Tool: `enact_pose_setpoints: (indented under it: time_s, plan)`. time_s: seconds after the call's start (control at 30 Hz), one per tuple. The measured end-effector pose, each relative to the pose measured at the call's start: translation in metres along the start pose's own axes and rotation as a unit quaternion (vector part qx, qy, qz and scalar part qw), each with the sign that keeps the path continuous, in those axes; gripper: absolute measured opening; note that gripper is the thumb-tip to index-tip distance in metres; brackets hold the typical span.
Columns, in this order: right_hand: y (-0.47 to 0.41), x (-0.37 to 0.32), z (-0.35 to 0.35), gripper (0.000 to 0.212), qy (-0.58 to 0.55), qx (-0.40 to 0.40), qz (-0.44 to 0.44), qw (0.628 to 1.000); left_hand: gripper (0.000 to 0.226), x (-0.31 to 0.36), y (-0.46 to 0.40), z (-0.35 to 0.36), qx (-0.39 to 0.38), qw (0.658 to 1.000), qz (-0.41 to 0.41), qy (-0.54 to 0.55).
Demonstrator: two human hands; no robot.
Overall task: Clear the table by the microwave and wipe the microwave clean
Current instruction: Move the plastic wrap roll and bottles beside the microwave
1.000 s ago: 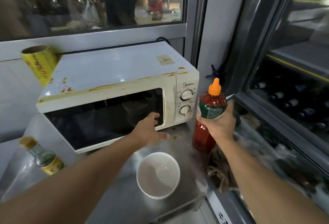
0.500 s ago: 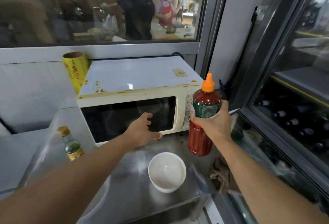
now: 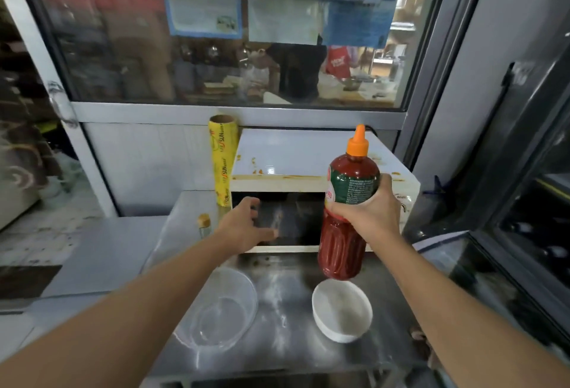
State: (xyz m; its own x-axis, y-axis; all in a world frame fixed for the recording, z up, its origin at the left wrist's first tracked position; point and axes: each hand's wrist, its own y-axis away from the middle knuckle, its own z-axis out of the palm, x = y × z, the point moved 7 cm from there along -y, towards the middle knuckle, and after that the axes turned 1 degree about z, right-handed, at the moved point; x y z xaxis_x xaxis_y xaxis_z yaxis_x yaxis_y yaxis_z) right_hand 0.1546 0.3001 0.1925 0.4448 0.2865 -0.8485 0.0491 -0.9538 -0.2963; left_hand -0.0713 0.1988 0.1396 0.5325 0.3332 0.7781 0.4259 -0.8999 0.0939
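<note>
step: clearing table | right hand grips sauce bottle, lifted | left hand open by microwave | next: set bottle elsewhere, then bowls

The microwave stands at the back edge of the table. A roll of wrap leans against its left side, with a small corked bottle just before the roll. Toward the front edge sit a clear bowl on the left and a smaller bowl on the right. A sauce bottle is held above the smaller bowl, before the microwave door.
</note>
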Motion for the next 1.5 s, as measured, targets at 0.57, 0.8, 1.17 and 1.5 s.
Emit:
enact_pose_setpoints:
  time_s: [0.57, 0.8, 1.17, 1.5]
  plan:
    - [0.019, -0.083, 0.129, 0.077, -0.026, -0.111, -0.018, 0.993, 0.084, -0.111, -0.004, -0.08, 0.044, 0.994, -0.093, 0.048]
    - [0.019, -0.075, 0.166, 0.076, -0.023, -0.11, 0.008, 0.994, 0.082, -0.149, -0.046, -0.07, 0.032, 0.992, -0.121, 0.003]
    - [0.02, -0.052, 0.192, 0.074, -0.018, -0.102, 0.039, 0.994, 0.037, -0.166, -0.093, -0.052, 0.06, 0.991, -0.116, -0.035]
    - [0.029, -0.048, 0.195, 0.078, -0.019, -0.104, 0.046, 0.993, 0.021, -0.178, -0.095, -0.062, 0.105, 0.985, -0.126, -0.047]
